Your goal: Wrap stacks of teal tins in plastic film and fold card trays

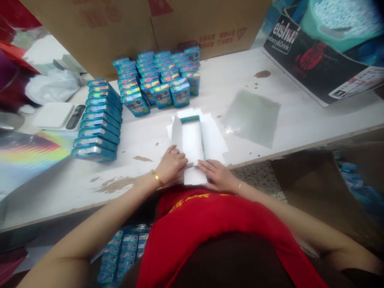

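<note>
Teal boxes with rainbow stripes, white paper, white stained table, red shirt

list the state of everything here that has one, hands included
left hand: palm down, fingers pressing the white paper's near edge
right hand: flat on the same paper
white paper: partly folded up around a box
wrapped box: lying flat on the paper
blue boxes: standing in rows
side stack of blue boxes: lying in a row
clear sheet: lying flat
</note>
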A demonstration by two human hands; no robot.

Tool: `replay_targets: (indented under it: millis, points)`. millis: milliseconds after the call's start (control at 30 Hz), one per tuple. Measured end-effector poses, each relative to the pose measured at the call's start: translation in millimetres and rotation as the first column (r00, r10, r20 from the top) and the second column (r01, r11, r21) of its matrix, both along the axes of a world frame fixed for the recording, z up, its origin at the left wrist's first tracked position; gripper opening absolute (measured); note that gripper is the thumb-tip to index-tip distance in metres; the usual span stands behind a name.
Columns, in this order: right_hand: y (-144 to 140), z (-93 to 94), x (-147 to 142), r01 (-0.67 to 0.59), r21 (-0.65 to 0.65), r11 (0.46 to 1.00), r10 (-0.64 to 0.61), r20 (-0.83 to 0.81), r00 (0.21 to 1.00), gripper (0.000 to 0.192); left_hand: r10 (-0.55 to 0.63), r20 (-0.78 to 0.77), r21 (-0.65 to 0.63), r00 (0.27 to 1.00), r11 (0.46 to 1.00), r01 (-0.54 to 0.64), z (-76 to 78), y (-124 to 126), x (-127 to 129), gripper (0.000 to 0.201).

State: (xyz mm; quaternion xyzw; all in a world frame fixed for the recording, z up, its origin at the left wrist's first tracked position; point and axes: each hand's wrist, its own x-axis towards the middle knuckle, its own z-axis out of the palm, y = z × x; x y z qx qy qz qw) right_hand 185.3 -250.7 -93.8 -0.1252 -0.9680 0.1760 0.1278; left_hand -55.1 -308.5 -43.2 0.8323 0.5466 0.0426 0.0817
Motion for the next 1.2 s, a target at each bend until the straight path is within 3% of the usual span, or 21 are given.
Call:
replay_targets:
  millis: [67,133,200,333,400,467,500,567,733,800,867,967,1033,1067,1133,1200]
  points:
    - [1.7,0.6,-7.4,0.036,-0.076,0.996,-0.043,-0.099,0.994,0.044,0.0,0.042,0.028,0.999,1.0,-0.001,-5.3,-2.0,0.3,0.024]
    - [3.9,1.1,-16.1,0.094,-0.175,0.98,-0.129,-0.199,0.972,0.035,0.026,0.131,0.076,0.991,0.996,-0.036,-11.6,-6.3,-1.3,0.049]
    - [5.4,0.6,-23.4,0.16,-0.248,0.955,-0.223,-0.251,0.942,0.035,0.136,0.252,0.115,0.958,0.979,-0.169,-18.7,-12.2,-1.3,0.071]
    - [3.6,-0.6,-32.4,0.302,-0.337,0.892,-0.392,-0.241,0.888,0.031,0.442,0.532,0.065,0.722,0.829,-0.556,-37.0,-21.5,13.2,0.067]
    - [1.4,0.6,-37.0,0.37,-0.374,0.85,-0.466,-0.211,0.859,0.034,0.469,0.577,0.003,0.668,0.817,-0.576,-45.6,-23.8,28.6,0.062]
    - [-0.1,2.4,-42.6,0.421,-0.374,0.826,-0.516,-0.203,0.832,0.04,0.45,0.579,-0.064,0.68,0.856,-0.512,-50.1,-25.2,46.3,0.068]
    - [-0.3,3.1,-45.3,0.432,-0.362,0.826,-0.525,-0.217,0.823,0.041,0.446,0.592,-0.101,0.672,0.868,-0.486,-50.4,-25.6,54.5,0.074]
    - [-0.5,3.4,-48.8,0.428,-0.332,0.841,-0.518,-0.267,0.812,0.038,0.476,0.654,-0.174,0.589,0.851,-0.495,-48.1,-25.9,67.4,0.08]
    - [-3.8,-4.3,-39.7,0.305,-0.279,0.91,-0.39,-0.334,0.858,0.035,0.604,0.756,-0.326,0.251,0.681,-0.656,-39.4,-21.7,76.2,0.071]
    - [-6.2,-9.6,-32.5,0.248,-0.22,0.943,-0.309,-0.315,0.897,0.034,0.611,0.771,-0.35,0.178,0.641,-0.683,-38.9,-19.0,76.1,0.073]
    - [-8.2,-14.7,-27.7,0.234,-0.144,0.962,-0.265,-0.266,0.927,0.028,0.605,0.782,-0.345,0.153,0.623,-0.702,-40.6,-16.8,76.5,0.075]
    - [-9.1,-18.0,-28.4,0.288,-0.054,0.956,-0.293,-0.174,0.94,0.019,0.601,0.775,-0.315,0.194,0.634,-0.706,-44.7,-17.4,75.6,0.076]
    - [-8.0,-15.7,-32.3,0.309,-0.043,0.95,-0.312,-0.122,0.942,0.017,0.584,0.764,-0.249,0.275,0.66,-0.709,-44.4,-21.5,71.6,0.075]
    - [-7.1,-13.4,-34.4,0.311,-0.052,0.949,-0.315,-0.104,0.943,0.017,0.562,0.753,-0.18,0.343,0.677,-0.714,-42.0,-24.3,68.2,0.075]
    - [-4.8,-7.9,-37.9,0.309,-0.087,0.947,-0.316,-0.073,0.946,0.015,0.487,0.677,0.03,0.551,0.731,-0.682,-32.2,-29.8,60.0,0.072]
    - [-2.4,-3.1,-39.5,0.305,-0.115,0.945,-0.312,-0.041,0.949,0.014,0.407,0.461,0.192,0.788,0.821,-0.537,-17.8,-31.6,52.1,0.06]
